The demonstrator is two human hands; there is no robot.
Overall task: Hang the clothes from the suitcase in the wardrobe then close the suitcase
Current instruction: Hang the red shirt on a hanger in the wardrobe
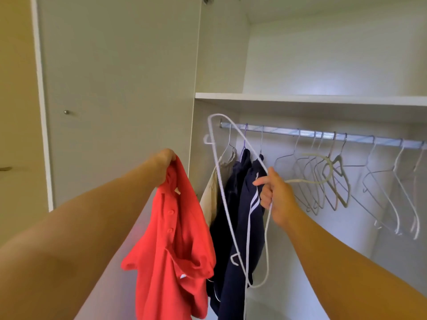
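Shirt in one hand, hanger in the other, at the open wardrobe.

Head view: my left hand [165, 158], at 9 o'clock, is clenched on the collar of the shirt [171, 239], so the red, buttoned front hangs slack toward 7. My right hand [275, 195], just right of centre, pinches the white hanger [217, 115] near its neck, tipped on end; I judge that's to feed it into the collar. The rail [300, 133], toward 2 o'clock, carries hung clothes [242, 204] and spare hangers [335, 181]. The suitcase is out of view.

Shirt [171, 239] left of hanger [221, 183]
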